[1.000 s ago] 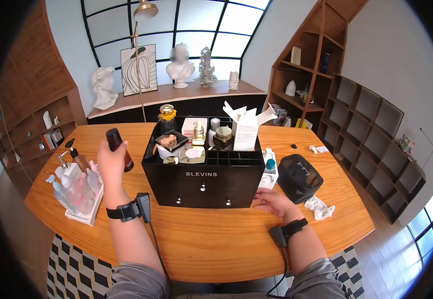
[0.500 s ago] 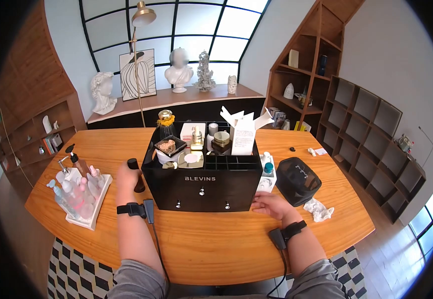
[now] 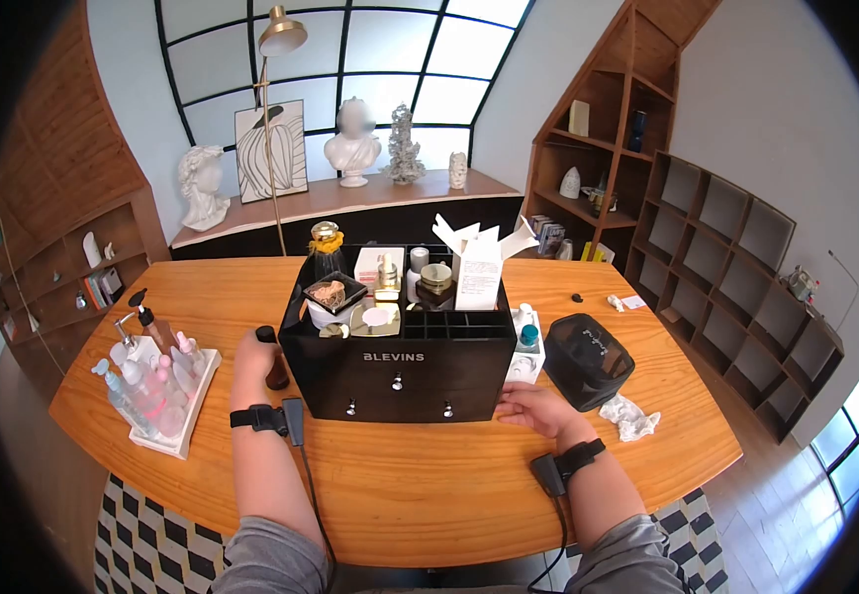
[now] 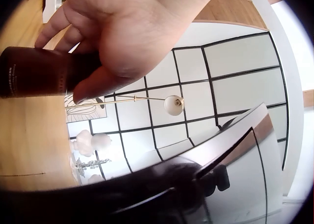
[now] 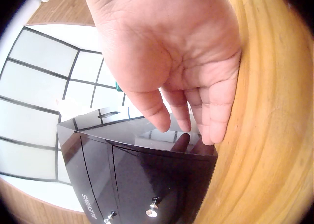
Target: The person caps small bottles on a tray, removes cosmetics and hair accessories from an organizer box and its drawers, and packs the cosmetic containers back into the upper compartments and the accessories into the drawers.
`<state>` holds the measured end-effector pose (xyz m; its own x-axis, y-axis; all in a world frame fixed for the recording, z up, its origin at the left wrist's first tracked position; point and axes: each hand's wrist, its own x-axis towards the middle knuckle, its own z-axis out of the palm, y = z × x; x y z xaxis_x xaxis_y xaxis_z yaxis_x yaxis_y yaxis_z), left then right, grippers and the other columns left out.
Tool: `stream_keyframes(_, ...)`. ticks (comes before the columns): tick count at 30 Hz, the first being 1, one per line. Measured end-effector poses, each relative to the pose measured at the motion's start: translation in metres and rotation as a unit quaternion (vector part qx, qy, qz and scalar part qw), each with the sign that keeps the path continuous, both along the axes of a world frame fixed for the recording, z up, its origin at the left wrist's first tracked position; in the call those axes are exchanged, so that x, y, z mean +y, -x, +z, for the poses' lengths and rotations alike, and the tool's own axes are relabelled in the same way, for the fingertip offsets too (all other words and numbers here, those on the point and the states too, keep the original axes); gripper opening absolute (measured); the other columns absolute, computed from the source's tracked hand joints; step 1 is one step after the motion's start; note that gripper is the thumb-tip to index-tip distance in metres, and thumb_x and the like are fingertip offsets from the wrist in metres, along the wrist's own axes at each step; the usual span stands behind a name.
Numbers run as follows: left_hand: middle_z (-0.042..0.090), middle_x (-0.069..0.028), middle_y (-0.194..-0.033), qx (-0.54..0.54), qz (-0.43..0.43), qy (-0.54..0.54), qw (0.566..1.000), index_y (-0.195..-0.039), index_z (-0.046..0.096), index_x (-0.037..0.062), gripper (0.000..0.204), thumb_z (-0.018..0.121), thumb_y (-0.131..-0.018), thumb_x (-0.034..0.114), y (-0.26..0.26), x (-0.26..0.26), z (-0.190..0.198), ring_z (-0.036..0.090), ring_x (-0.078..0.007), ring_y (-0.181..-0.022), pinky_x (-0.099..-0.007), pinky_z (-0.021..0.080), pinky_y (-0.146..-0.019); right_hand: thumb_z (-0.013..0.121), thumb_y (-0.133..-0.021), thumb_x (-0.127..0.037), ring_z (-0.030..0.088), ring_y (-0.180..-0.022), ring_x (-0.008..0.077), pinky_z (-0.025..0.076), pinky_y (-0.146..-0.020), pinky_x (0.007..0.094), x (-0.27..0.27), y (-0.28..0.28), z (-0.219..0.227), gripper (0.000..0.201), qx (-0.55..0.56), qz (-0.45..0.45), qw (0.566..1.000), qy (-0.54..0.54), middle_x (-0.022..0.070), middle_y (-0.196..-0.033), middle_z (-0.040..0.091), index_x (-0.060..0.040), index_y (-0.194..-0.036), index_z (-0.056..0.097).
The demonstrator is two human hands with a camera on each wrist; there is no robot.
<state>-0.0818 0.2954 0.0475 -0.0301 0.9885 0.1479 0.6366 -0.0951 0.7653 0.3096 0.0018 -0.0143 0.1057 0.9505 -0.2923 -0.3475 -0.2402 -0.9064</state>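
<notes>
My left hand (image 3: 251,364) holds a dark brown bottle (image 4: 37,74) by its black upper end, thumb on one side and fingers on the other. The bottle stands upright on the table, close beside the left side of a glossy black cosmetics organizer (image 3: 395,388) lettered BLEVINS. Near the organizer's lower right corner rests my right hand (image 3: 540,408), its fingers relaxed and holding nothing. In the right wrist view its fingertips (image 5: 211,135) are right at the organizer's side. Jars, a dropper bottle, a perfume bottle and an opened white box (image 3: 479,272) fill the organizer's top.
On the left is a white tray (image 3: 177,441) with pump bottles and pink bottles. Right of the organizer stand a white holder (image 3: 525,361) with a teal-capped bottle, a black mesh bag (image 3: 591,361) and a crumpled tissue (image 3: 631,418). Small items lie at the back right.
My left hand has come down and to the right, bringing the brown bottle from the air to the table beside the organizer. The right hand has stayed in place.
</notes>
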Motion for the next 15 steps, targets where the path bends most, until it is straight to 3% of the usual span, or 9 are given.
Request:
stream_keyframes(5, 0.067, -0.0223, -0.097, 0.027, 0.036, 0.0, 0.999, -0.104, 0.058, -0.0011, 0.038, 0.073, -0.07, 0.009, -0.006, -0.026, 0.027, 0.065, -0.0351, -0.093, -0.0394, 0.05, -0.079, 0.051, -0.095, -0.012, 0.06, -0.106, 0.0154, 0.052, -0.087, 0.0279, -0.001, -0.004, -0.003, 0.034, -0.008, 0.015, 1.0, -0.004, 0.0074, -0.118, 0.059, -0.0023, -0.128, 0.052)
stream_keyframes(12, 0.066, -0.0212, -0.103, 0.093, 0.027, -0.007, 0.995, -0.107, 0.06, 0.0009, 0.038, 0.072, -0.072, 0.009, -0.002, -0.024, 0.026, 0.063, -0.0369, -0.1, -0.0404, 0.05, -0.084, 0.051, -0.095, -0.012, 0.06, -0.105, 0.016, 0.052, -0.087, 0.0284, -0.001, -0.002, -0.004, 0.035, -0.002, 0.016, 1.0, -0.006, 0.0079, -0.116, 0.06, -0.0018, -0.129, 0.051)
stream_keyframes(15, 0.065, -0.0208, -0.108, 0.11, 0.047, -0.079, 0.99, -0.111, 0.061, 0.0028, 0.037, 0.07, -0.076, 0.011, 0.002, -0.019, 0.024, 0.061, -0.0373, -0.104, -0.04, 0.048, -0.088, 0.051, -0.095, -0.012, 0.061, -0.103, 0.0158, 0.052, -0.086, 0.0279, -0.002, 0.001, 0.001, 0.035, -0.01, 0.011, 1.0, 0.002, 0.008, -0.114, 0.06, -0.0016, -0.128, 0.051)
